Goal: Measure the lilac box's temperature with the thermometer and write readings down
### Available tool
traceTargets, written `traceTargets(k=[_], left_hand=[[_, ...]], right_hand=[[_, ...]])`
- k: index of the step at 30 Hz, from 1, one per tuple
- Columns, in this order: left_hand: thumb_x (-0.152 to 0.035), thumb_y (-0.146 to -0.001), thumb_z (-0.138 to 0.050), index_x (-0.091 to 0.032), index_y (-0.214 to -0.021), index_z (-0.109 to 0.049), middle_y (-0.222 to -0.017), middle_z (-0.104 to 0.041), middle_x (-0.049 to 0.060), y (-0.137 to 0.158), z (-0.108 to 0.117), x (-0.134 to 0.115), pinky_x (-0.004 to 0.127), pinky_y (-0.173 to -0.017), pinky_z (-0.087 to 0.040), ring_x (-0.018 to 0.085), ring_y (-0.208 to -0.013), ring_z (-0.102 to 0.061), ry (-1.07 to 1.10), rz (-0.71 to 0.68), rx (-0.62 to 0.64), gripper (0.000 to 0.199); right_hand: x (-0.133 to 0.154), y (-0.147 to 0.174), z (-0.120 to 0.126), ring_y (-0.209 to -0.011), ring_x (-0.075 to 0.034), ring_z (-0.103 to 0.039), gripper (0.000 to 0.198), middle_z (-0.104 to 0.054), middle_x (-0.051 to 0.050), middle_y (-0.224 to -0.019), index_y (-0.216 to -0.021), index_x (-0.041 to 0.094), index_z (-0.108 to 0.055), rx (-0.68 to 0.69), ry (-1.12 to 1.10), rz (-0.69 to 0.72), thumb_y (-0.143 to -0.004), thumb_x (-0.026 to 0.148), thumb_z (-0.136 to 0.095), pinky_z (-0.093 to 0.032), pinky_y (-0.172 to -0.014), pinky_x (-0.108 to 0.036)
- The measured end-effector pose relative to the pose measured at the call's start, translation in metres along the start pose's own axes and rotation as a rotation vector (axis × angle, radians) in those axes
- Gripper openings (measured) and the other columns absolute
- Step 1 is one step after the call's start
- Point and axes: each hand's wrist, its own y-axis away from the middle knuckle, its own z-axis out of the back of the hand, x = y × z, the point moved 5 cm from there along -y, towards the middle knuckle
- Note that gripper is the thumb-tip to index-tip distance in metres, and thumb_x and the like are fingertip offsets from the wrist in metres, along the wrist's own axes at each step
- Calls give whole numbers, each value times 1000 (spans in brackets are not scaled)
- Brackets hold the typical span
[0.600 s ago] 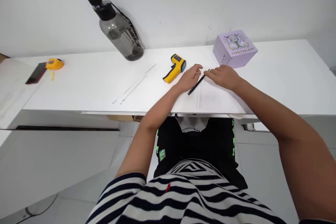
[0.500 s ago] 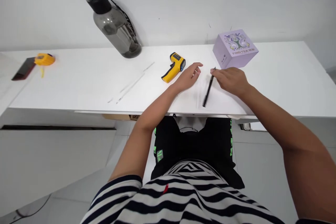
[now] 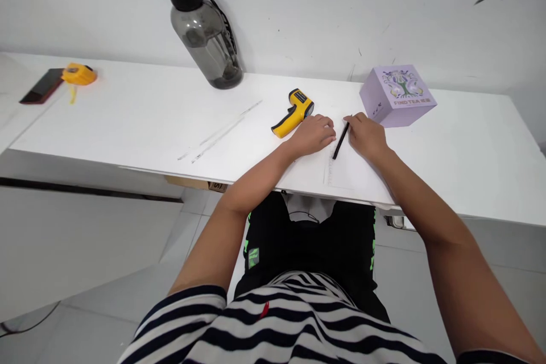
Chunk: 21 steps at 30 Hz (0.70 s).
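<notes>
My right hand [image 3: 367, 135] pinches the upper end of a black pen [image 3: 340, 142], whose lower end slants down to the left. Beneath the pen lies a white sheet or pad [image 3: 352, 173] that barely stands out from the white table; a row of small marks runs along its left side. My left hand [image 3: 313, 135] rests just left of the pen, fingers loosely bent and apart, with nothing visible in it. Right behind that hand is a yellow and black infrared thermometer gun [image 3: 293, 114]. Beyond my right hand stands a lilac tea box [image 3: 396, 96].
A grey water bottle [image 3: 207, 40] with a black cap stands by the wall. Far left, a yellow tape measure [image 3: 79, 74] sits beside a dark flat object [image 3: 42, 86]. The white table [image 3: 140, 119] has dark streaks, and its front edge runs close to my lap.
The pen's lower end has risen away from the table's front edge. My left hand's fingers have bent more and the hand is closer to the pen. The view has shifted and tilted slightly.
</notes>
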Motion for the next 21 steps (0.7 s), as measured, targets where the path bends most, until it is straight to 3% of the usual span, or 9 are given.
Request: traceTargets(k=[2,5,7,10,15,18,21], left_hand=[[-32,-102,-48,-22,-116,-74,-130,-66,13,2,10,4,50,-104,-40,33,-122,-57,-51,108,-78,31],[-44,-98,-58,-23,-133,-64,-142,-57,16,11,28,18,55,-110,-34,40,-133,-48,-99,349,-203,41],[-56,-89,-68,-24,-142,-55,-152,-48,19,20,38,32,59,-113,-30,46,-142,-37,-107,531,-242,63],[-66,-78,-76,-22,-148,-46,-154,-44,23,33,42,53,63,-114,-28,50,-145,-31,-98,750,-222,89],[-66,-72,-79,-20,-145,-46,-141,-54,24,36,36,68,63,-107,-38,48,-132,-45,-60,791,-210,93],[-64,-76,-75,-20,-135,-52,-135,-59,22,33,32,68,62,-105,-39,46,-128,-49,-51,786,-147,77],[-62,-83,-69,-21,-128,-55,-133,-61,18,32,33,65,57,-105,-40,41,-125,-53,-59,819,-37,62]], right_hand=[[0,-5,2,-90,-30,-65,46,-69,-17,-115,-133,19,-66,11,32,28,-94,16,-41,-46,-68,-38],[-11,-7,20,-112,-36,-60,42,-63,-18,-127,-134,22,-65,-173,28,-33,-98,27,-42,-45,-89,-50],[-27,-3,34,-131,-45,-47,46,-54,-24,-140,-138,20,-61,-363,15,-162,-98,39,-48,-36,-99,-61],[-56,10,44,-144,-51,-21,75,-31,-31,-159,-154,16,-44,-556,-56,-349,-92,57,-60,-25,-101,-69],[-89,20,27,-150,-49,1,115,-3,-35,-166,-166,11,-11,-513,-292,-581,-84,62,-73,-23,-98,-74],[-90,21,21,-151,-47,0,117,8,-35,-166,-166,13,2,-451,-388,-585,-87,59,-71,-25,-99,-78],[-84,22,25,-154,-46,-2,108,9,-27,-168,-166,23,1,-428,-463,-558,-89,57,-67,-24,-102,-82]])
